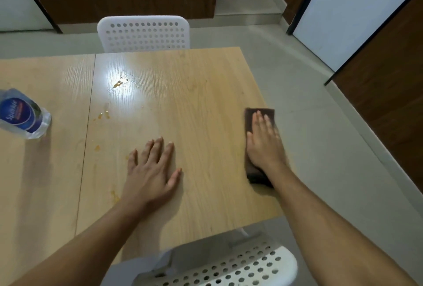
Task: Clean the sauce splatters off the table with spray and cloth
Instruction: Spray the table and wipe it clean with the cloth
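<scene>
With white chair (pixel 229 267) closest, tucked under near bench (pixel 206 93) edge. Left hand (pixel 151 171) flat, fingers spread, pressed on bare wood, holding nothing. Right hand (pixel 264 146) flat atop brown cloth (pixel 251 116), fingers straight, pressing it down at right bench edge. Orange sauce splatters (pixel 117 84) farther left and beyond, well apart from cloth; smaller spots (pixel 97 147) just left of left hand. Spray bottle (pixel 24 116) lying at far left. Second white chair (pixel 144 34) beyond. Risks: cloth sliding off right edge; smearing sauce wider if wiped dry; left hand dragging through nearby spots.
</scene>
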